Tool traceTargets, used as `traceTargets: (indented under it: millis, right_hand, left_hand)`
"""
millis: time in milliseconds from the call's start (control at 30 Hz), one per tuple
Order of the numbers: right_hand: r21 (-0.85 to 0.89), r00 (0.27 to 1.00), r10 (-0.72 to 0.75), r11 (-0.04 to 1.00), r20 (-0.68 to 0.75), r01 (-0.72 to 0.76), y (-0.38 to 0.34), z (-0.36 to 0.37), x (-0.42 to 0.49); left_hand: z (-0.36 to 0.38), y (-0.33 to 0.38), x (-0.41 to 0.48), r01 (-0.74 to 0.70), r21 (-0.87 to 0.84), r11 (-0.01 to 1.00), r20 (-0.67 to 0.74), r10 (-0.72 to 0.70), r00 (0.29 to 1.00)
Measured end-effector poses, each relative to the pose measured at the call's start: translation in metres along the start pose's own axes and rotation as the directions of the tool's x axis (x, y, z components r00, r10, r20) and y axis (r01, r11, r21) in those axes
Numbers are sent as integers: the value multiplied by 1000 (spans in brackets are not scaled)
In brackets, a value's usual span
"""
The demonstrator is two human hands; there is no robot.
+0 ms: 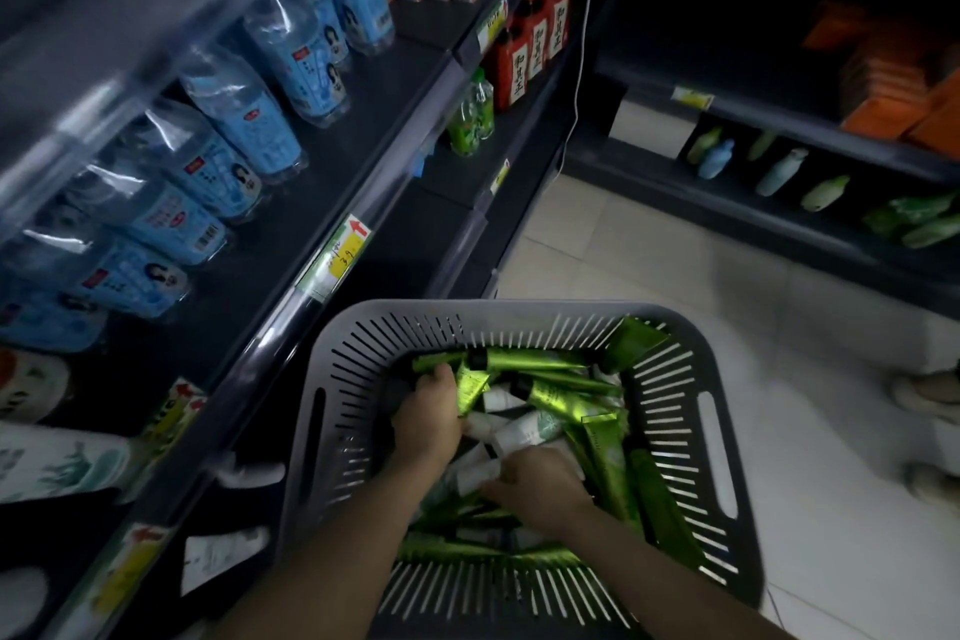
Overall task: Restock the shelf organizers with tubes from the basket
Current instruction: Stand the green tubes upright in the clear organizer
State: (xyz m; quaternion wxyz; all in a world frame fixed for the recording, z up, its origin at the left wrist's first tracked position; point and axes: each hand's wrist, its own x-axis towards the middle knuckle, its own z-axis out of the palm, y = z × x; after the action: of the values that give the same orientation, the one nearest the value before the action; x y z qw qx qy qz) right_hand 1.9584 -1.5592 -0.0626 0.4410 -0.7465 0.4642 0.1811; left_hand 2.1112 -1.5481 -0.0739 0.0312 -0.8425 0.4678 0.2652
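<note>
Both hands are inside the grey basket (519,312): left hand (426,424) curled round a green tube (431,360), right hand (540,489) gripping a white tube (475,476).

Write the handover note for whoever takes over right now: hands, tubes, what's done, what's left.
Left hand: in the basket, curled on a green tube.
Right hand: among the white tubes; grip unclear.
Done: cannot tell; basket holds many green and white tubes.
Left: carry tubes to the shelf organizers, which are not clearly in view.
</note>
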Motion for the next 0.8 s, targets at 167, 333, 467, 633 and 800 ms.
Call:
traceTargets:
  millis: [167,333,467,633,800]
  right_hand:
    - [141,997,30,990,-68,-20,-8,-1,-5]
    - [297,980,-24,951,-197,83,-21,-23,-14]
    - [411,968,-73,896,-239,169,-26,-53,-17]
    - [356,917,-107,899,-384,254,-47,-81,-33]
    - [257,847,-174,905,-503,339,-93,-111,-60]
  left_hand:
    - [-14,-10,-4,23,-112,993,56,-17,998]
    - [-38,-24,-22,142,-444,885,78,-120,990]
    - [-61,-29,-38,98,-549,830,87,-60,994]
    - [-103,-26,-63,-17,-584,812,-7,15,1000]
    - [-159,-25,-96,-152,-628,763,-144,77,986]
